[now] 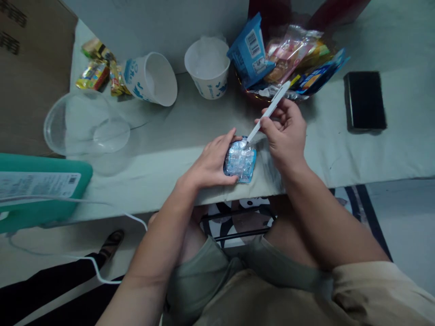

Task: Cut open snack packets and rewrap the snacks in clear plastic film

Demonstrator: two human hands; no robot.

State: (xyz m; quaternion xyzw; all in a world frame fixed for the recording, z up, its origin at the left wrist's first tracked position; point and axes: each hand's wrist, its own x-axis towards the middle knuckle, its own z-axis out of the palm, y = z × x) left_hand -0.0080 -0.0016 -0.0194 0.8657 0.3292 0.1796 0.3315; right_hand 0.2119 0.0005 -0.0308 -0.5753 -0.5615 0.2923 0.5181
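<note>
Right hand (287, 131): closed on slim white tool (272, 107), pinched between thumb and fingers. Runs aslant, butt end away to far right, tip down toward near left, over far part of clear-wrapped blue packet (240, 162), just right of left index finger. Cannot tell whether touching or barely above. Location of packet: on cloth-covered table (163, 140), near front edge, leftward and nearward of right grip. Roughly squarish; no clear long axis. Left hand (212, 160): nearer of two, clasping packet's left side, thumb at near edge, fingers at far edge.
</note>
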